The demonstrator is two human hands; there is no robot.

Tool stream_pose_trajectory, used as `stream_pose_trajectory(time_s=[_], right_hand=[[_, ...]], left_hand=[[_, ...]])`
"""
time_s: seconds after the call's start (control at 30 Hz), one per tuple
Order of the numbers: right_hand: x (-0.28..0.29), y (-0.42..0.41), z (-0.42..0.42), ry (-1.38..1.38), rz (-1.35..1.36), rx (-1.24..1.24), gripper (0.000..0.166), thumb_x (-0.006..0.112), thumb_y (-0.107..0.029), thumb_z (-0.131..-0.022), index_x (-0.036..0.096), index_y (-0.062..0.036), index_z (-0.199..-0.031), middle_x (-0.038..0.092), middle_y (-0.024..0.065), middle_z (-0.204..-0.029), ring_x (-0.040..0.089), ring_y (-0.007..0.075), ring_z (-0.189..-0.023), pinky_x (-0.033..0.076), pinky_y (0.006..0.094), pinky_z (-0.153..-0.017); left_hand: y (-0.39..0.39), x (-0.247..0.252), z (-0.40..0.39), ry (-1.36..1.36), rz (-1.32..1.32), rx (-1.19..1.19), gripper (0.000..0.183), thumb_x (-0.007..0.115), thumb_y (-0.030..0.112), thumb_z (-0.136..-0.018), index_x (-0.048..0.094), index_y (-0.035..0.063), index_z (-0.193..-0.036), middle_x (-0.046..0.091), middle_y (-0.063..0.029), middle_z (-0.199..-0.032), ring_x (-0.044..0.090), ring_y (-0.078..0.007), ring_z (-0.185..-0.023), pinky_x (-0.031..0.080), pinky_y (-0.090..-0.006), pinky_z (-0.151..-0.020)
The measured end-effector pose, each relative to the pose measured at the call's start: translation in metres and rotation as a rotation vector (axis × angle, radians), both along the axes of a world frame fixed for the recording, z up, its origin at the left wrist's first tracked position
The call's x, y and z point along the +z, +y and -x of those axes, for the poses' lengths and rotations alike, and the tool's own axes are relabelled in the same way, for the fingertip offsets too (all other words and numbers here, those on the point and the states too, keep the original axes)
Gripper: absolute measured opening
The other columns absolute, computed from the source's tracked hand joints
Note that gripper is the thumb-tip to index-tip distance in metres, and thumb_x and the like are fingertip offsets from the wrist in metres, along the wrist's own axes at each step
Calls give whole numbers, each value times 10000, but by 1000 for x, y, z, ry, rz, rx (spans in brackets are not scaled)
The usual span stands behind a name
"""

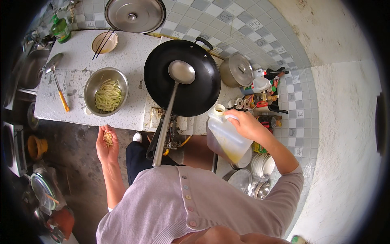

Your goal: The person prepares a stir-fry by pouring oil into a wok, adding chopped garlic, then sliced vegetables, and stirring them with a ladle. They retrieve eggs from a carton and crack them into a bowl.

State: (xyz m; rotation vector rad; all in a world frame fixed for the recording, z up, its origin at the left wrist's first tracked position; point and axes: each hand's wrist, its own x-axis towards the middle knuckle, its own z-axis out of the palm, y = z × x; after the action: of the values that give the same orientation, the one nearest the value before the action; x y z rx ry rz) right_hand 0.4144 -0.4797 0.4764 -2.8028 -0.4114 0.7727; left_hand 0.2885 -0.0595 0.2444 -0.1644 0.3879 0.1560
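Note:
In the cupped palm of my left hand (107, 149) rests a small heap of chopped garlic (108, 139), just off the counter's front edge. My right hand (243, 123) grips the handle of a translucent plastic jug (227, 138). The jug is uncapped and tilted, with some yellow oil in its lower corner. Left of the jug, a black wok (201, 91) sits over the gas stove (170, 134). A steel ladle (182, 72) lies in the wok, its long handle reaching out towards my body. Pale green vegetable strips (108, 96) fill part of a steel bowl (122, 77).
Chopsticks (103, 44) lie across a small bowl (112, 44) at the back. A slotted spatula (58, 80) is on the counter's left. A lidded pot (227, 71) and several bottles (259, 85) line the tiled wall. Stacked bowls (262, 166) stand at lower right.

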Motion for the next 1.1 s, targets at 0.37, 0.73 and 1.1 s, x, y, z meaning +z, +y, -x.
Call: stream_pose_trajectory(time_s=[0.37, 0.73, 1.1], right_hand=[[-8, 1, -16, 55, 74, 32, 260, 550, -136, -926, 606, -47, -1164, 662, 216, -1024, 632, 386, -963, 494, 421, -835], [-13, -5, -33, 48, 63, 85, 274, 540, -132, -907, 615, -60, -1160, 653, 266, -944, 616, 438, -934, 488, 474, -836], [-9, 10, -43, 95, 86, 89, 271, 532, -118, -914, 611, -38, -1162, 658, 252, -990, 622, 413, -974, 486, 453, -851]], left_hand=[[-1, -5, 3, 52, 24, 23, 171, 444, 134, -1011, 535, 1, -952, 620, -117, -926, 613, -209, -853, 559, -311, -789], [-3, -6, 0, 77, -13, 9, 192, 443, 162, -1016, 541, 17, -938, 626, -99, -922, 613, -194, -841, 565, -308, -743], [-3, -9, -1, 92, 14, 40, 192, 445, 158, -1014, 553, 13, -950, 636, -104, -930, 623, -200, -836, 565, -310, -755]])
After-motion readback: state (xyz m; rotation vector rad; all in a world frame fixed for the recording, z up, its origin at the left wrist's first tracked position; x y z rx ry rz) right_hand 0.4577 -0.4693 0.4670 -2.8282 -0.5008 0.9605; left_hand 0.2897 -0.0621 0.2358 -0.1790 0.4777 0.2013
